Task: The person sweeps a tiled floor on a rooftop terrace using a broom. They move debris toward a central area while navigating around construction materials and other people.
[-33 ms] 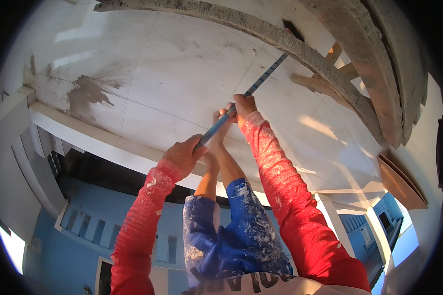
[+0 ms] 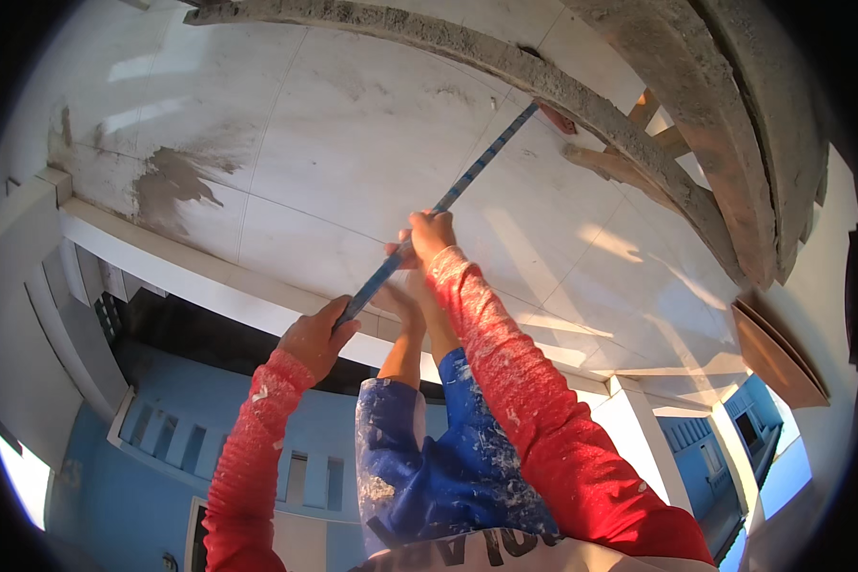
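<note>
A long-handled broom (image 2: 486, 157) with a blue striped handle slants from lower left to upper right over a pale tiled floor. My left hand (image 2: 316, 334) is closed round the handle's near end. Farther up, my right hand (image 2: 427, 236) grips the same handle. The reddish broom head (image 2: 557, 120) shows only in part beneath a curved, cement-crusted plank (image 2: 391, 21); most of its dark bristles are hidden. My red sleeves are spotted with white.
More rough planks (image 2: 696, 114) cross the upper right. Brown boards (image 2: 780, 351) lean by the wall at right. A dark wet-looking patch (image 2: 172, 181) marks the floor at left. A white ledge (image 2: 162, 246) runs along the floor's near edge, with a blue wall below.
Both hands have drawn the broom down and to the left. Its reddish head has come from beyond the curved plank to its near side.
</note>
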Motion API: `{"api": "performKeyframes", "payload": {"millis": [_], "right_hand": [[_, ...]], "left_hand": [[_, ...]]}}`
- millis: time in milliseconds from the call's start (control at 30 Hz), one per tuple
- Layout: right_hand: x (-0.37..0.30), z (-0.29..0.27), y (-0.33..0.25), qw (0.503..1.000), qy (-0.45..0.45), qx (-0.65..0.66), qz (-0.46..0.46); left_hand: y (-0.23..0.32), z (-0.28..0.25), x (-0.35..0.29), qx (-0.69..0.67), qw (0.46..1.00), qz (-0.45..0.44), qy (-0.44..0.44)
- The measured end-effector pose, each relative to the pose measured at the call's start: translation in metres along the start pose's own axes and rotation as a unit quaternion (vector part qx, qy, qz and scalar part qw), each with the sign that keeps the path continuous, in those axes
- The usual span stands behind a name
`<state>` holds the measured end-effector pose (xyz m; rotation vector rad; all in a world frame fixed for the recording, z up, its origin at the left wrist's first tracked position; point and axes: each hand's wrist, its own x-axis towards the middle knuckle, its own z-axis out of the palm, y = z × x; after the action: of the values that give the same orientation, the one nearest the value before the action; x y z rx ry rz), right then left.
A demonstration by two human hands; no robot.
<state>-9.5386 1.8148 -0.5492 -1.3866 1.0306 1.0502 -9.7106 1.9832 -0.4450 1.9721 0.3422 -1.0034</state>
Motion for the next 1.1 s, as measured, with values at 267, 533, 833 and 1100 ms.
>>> {"api": "performKeyframes", "payload": {"millis": [267,533,833,1100], "right_hand": [[-0.209,0.133,0.196,0.972,-0.191,0.075,0.112],[-0.075,-0.012,0.125,0.980,-0.001,0.152,0.127],[-0.187,0.094,0.182,0.972,-0.196,0.061,0.117],[0.011,-0.025,-0.066,0.980,0.040,0.047,-0.189]], "left_hand": [[-0.056,-0.019,-0.310,-0.007,0.976,-0.207,0.062],[0.015,0.003,-0.099,0.097,0.985,-0.117,-0.080],[0.012,0.011,-0.268,-0.063,0.968,-0.231,0.079],[0.042,0.015,0.037,-0.361,0.932,0.018,-0.026]]}}
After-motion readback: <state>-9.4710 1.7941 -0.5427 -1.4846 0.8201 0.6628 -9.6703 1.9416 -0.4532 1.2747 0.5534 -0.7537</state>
